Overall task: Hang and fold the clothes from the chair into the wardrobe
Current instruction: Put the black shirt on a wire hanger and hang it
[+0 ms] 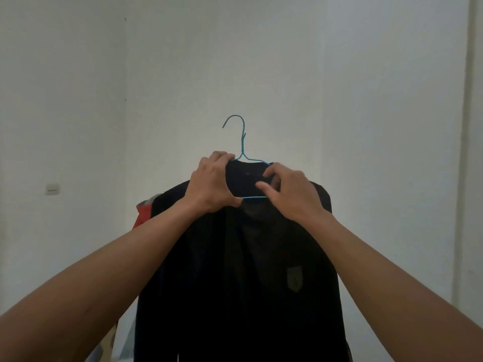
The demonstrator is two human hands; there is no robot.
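A black shirt [243,270] with a small dark badge on its chest hangs in front of me on a thin blue wire hanger [241,142], held up at chest height. My left hand [211,184] grips the collar and the hanger's left shoulder. My right hand [286,192] pinches the collar fabric at the hanger's right side, thumb and forefinger closed on the cloth. The hanger's hook points up and left, free in the air. The chair and the wardrobe are out of view.
A red garment [142,214] peeks out behind the shirt's left shoulder. A white wall [78,100] fills the background, with a light switch [52,189] at the left. A pale door frame edge [465,152] runs down the right side.
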